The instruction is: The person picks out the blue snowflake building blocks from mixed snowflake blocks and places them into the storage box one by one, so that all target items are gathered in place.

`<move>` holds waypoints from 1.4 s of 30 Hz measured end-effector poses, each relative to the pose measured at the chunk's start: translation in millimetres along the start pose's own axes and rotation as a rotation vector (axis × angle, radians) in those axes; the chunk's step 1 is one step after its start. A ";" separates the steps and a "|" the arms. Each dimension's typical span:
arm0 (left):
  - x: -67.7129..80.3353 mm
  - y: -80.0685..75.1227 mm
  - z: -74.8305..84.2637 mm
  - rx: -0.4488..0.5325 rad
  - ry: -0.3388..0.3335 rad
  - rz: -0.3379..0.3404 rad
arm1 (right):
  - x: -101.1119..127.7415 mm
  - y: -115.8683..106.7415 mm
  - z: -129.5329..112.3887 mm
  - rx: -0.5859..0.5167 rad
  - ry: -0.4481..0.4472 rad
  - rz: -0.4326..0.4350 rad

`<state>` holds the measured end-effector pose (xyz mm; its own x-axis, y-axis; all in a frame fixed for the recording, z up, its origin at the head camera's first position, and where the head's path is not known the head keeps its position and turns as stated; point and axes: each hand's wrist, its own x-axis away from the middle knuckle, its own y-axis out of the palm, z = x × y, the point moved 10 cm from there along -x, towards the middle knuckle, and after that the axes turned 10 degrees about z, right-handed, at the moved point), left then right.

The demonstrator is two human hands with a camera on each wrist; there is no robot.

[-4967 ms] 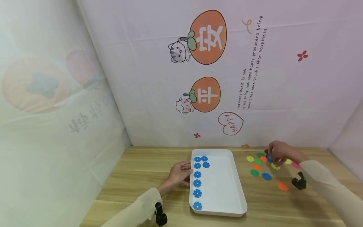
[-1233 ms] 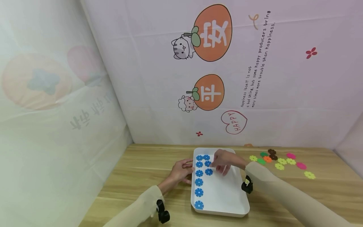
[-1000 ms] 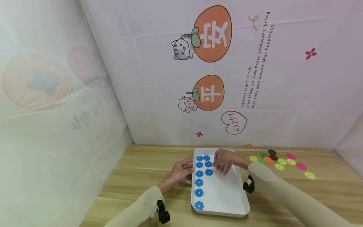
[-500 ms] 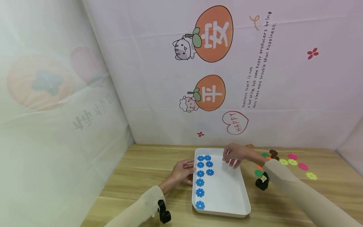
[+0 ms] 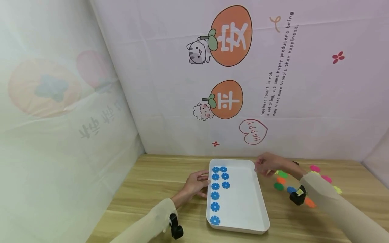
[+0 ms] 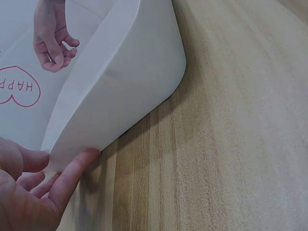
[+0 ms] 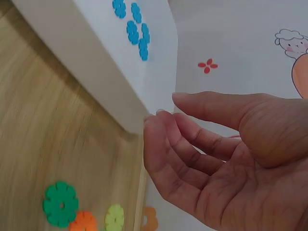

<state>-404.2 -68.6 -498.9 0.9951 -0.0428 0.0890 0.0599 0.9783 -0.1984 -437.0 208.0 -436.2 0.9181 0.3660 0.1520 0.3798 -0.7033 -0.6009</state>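
Left hand: the left hand [image 5: 194, 184] is resting on the wooden table [image 5: 146, 189], its relaxed, nearly straight fingers [image 6: 72, 173] touching the left outer wall of the white tray [image 5: 243, 206]; it is gripping nothing.
Right hand: the right hand [image 5: 268, 165] is hovering just past the tray's far right corner, fingers [image 7: 166, 154] loosely curled and apart, holding nothing.
Tray: it is lying flat between the two hands, its long side running away from the person.
Blue flower discs: nine blue flower discs [image 5: 215, 195] are lying inside the tray, just right of the left hand's fingertips; six are forming a column along the left wall, and three are sitting beside its far end.
Loose discs: green, orange, blue, yellow and pink flower discs [image 5: 281, 180] are lying on the table, just beneath and to the right of the right hand, outside the tray.
Backdrop: a printed cloth [image 5: 231, 67] with orange fruit drawings is hanging behind the table.
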 end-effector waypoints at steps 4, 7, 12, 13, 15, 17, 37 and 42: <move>0.0 -0.7 0.1 0.004 -0.004 -0.004 | 6.0 -8.2 12.1 0.038 0.021 -0.005; -0.4 -1.3 -0.3 0.014 -0.014 -0.004 | 12.1 -13.4 24.7 0.153 0.065 -0.029; -1.3 -1.8 -2.2 0.023 -0.021 -0.007 | 25.7 -21.3 44.2 0.378 0.132 -0.066; -1.5 -1.6 -1.8 0.020 -0.018 -0.008 | 28.7 -22.6 47.5 0.403 0.138 -0.070; -2.0 -1.1 -1.2 0.015 -0.011 -0.010 | 34.2 -24.1 55.2 0.428 0.162 -0.062; -2.1 -1.2 -0.1 0.009 -0.003 -0.011 | 39.4 -22.8 63.4 0.438 0.186 -0.060; 0.5 -2.1 2.2 0.006 0.013 -0.005 | 47.6 -37.2 96.4 0.464 0.262 0.019; 0.1 0.2 -1.4 0.002 0.002 -0.003 | 51.1 -40.9 91.1 0.362 0.209 -0.022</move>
<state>-404.0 -68.7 -500.4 0.9951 -0.0464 0.0877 0.0630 0.9785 -0.1965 -415.9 311.1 -475.3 0.9275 0.2205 0.3017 0.3697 -0.4231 -0.8272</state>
